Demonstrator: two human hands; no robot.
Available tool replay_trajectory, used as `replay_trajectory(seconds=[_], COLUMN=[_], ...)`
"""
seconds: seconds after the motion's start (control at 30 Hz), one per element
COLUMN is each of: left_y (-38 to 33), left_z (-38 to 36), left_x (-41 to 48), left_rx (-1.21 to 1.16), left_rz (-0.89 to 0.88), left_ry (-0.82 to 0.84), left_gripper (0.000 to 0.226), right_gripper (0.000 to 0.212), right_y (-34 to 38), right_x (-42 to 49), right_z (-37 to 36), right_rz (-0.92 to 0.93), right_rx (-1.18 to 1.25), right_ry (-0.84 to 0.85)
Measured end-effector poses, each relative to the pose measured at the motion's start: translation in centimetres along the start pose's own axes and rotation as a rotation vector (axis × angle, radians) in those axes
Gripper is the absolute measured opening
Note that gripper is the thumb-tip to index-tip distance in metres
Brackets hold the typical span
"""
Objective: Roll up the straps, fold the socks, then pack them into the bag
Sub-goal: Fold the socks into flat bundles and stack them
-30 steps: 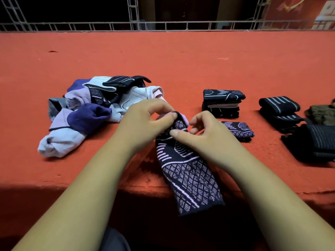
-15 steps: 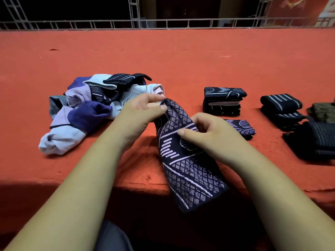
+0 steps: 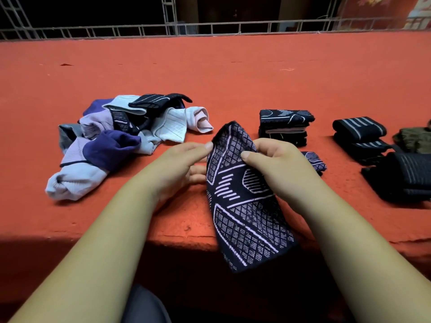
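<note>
The left grip (image 3: 183, 164) and right grip (image 3: 279, 166) each pinch the top of a dark patterned sock (image 3: 242, 210), held just left of the folded sock stack (image 3: 284, 127), its lower end overhanging the red desk (image 3: 210, 78).

View: a single wide-angle camera worn on the person's head.
Facing: forward and down along both forearms, across the red surface (image 3: 233, 73) to the metal railing (image 3: 210, 27) behind it.
Nearness: close; the left hand (image 3: 179, 164) and right hand (image 3: 279, 164), holding the patterned sock (image 3: 242, 206), sit mid-frame.
Lower frame: looks past the surface's near edge into shadow.
Side edges: loose sock pile (image 3: 112, 145) on the left; rolled straps (image 3: 359, 128) on the right, partly cut off.
</note>
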State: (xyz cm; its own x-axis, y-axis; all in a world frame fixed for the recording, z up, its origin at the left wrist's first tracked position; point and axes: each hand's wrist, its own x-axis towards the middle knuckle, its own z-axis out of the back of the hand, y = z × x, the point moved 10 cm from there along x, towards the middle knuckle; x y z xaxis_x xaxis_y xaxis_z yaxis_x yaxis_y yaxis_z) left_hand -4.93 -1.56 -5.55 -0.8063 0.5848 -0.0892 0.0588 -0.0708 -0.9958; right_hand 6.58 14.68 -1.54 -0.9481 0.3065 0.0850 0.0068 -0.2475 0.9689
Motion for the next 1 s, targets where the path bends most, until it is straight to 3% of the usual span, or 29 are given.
replay_trajectory(seconds=[0.13,0.37,0.6,0.8,0.87,0.93,1.0], left_y=[0.3,-1.6,-2.3,-2.9,-3.4,-3.7,-3.7], left_z=[-1.2,-3.0,-5.4,-4.3,-4.5,-4.5,-4.1], left_x=[-0.1,-0.5,-2.3,-2.3,-2.4,-2.6,-2.7], left_rx=[-0.135,-0.300,-0.363,-0.302,-0.320,-0.311,-0.283], left_rz=[0.043,-0.055,-0.023,-0.105,-0.121,-0.137,-0.136], left_ry=[0.095,0.071,0.260,0.187,0.160,0.111,0.041], left_gripper=[0.044,0.045,0.031,0.043,0.035,0.023,0.011], right_gripper=[0.018,0.024,0.014,0.021,0.023,0.032,0.027], right_y=[-0.3,0.5,1.2,1.5,1.4,1.0,0.4], right_x=[0.0,-0.2,-0.1,-0.9,-0.9,-1.0,-1.2], right_z=[1.2,2.1,2.8,3.5,3.9,4.2,4.1], right_rz=[-0.031,0.068,0.115,0.028,0.016,0.026,0.029], right_rx=[0.121,-0.002,0.178,0.384,0.308,0.036,-0.143], right_ry=[-0.027,-0.028,0.046,0.042,0.043,0.068,0.087])
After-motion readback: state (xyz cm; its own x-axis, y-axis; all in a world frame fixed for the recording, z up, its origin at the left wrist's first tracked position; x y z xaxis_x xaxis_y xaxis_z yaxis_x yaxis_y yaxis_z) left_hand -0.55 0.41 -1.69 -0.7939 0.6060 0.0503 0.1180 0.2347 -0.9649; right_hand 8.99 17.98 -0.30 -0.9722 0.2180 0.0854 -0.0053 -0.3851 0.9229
